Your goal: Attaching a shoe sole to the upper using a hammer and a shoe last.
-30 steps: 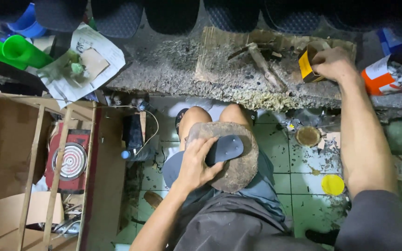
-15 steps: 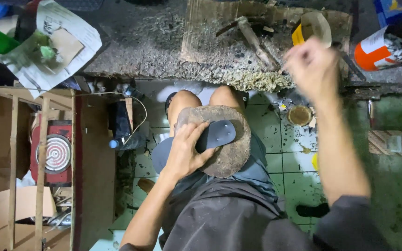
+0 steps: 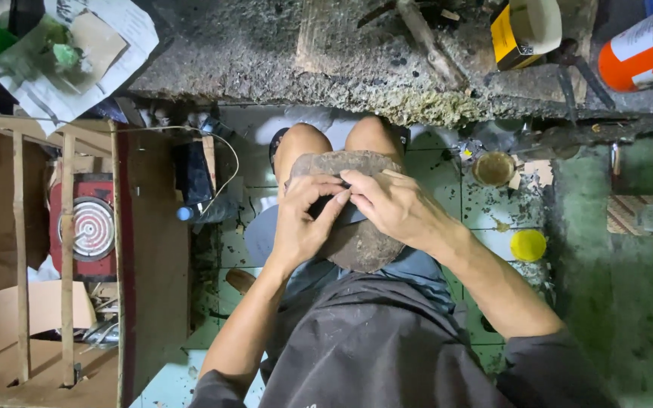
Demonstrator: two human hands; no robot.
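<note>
Dark shoe piece (image 3: 325,205) lies on a rough brown pad (image 3: 357,242) across the person's knees, mostly hidden under both hands. From the head camera, the left hand (image 3: 304,219) curls round its near side, fingers bent and pinching it; the right hand (image 3: 394,204) comes from the other side, fingertips meeting the left's on the same piece, so both grasp it. Beyond the knees runs a crusted grey concrete ledge (image 3: 266,60). On it stand a yellow box-shaped tin (image 3: 519,30) and, far right, an orange can with a white label (image 3: 644,49). Crumpled white printed paper (image 3: 77,45) lies at the ledge's left end. On the green tiled floor (image 3: 568,249) sit a round yellow lid (image 3: 528,245) and a small round brass-coloured tin (image 3: 493,168). Left, a plywood crate (image 3: 69,257) holds a red square package with a white ring pattern (image 3: 88,227)
</note>
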